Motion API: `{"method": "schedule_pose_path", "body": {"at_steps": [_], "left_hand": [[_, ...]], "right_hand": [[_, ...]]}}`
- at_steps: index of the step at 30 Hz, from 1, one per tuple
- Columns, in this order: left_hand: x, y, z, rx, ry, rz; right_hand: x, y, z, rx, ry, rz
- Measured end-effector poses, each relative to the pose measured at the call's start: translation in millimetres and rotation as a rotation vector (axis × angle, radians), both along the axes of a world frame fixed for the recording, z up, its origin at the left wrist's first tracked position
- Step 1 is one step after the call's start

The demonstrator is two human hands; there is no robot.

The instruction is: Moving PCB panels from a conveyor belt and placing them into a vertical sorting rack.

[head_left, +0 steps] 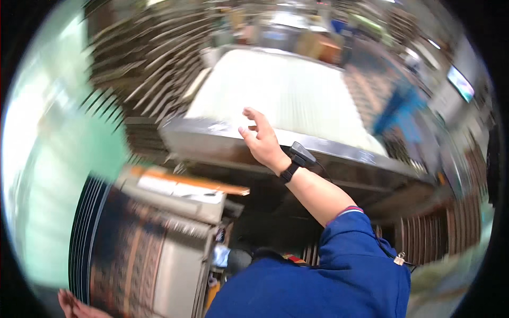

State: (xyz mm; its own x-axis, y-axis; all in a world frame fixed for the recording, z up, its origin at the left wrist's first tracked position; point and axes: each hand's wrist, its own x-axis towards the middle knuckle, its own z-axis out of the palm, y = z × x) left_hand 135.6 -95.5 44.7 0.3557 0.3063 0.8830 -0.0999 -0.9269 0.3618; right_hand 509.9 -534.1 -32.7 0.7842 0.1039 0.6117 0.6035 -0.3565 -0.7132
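My right hand [259,139] reaches over the near metal edge [339,144] of a wide table with a white top [286,90]. Thumb and fingers are apart and slightly bent, and nothing shows between them. A black band with a small dark device [302,153] sits on that wrist. At the lower left rim, my left hand [79,307] is partly cut off, its fingers stretched out and seemingly empty. Beside it lies a dark sheet with a brown and orange pattern [130,254], on a grey bench [183,270]. Motion blur smears much of the picture.
Racks of slats [164,58] rise at the far left, and more slats [424,230] stand at the right. An orange strip [191,180] lies along the bench's back end. Something blue [397,114] hangs by the table's right side. A lit screen [460,84] is farther right.
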Motion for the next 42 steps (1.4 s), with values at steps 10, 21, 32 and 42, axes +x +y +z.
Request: {"method": "schedule_pose_path", "body": {"at_steps": [10,21,32,42], "left_hand": [[111,-67,-24,-0.003,-0.141,-0.225],[166,-186,-32,-0.302,0.027,-0.497],[160,-239,-24,-0.64,0.015,-0.453],[169,-235,-26,-0.631,0.032,-0.499]], "right_hand": [[-72,-397,60,-0.186,-0.32,-1.296],[19,-438,64,-0.255,-0.427,-1.234],[39,-471,78,-0.279,-0.607,-1.149],[73,-507,163,-0.303,-0.372,-1.15]]}}
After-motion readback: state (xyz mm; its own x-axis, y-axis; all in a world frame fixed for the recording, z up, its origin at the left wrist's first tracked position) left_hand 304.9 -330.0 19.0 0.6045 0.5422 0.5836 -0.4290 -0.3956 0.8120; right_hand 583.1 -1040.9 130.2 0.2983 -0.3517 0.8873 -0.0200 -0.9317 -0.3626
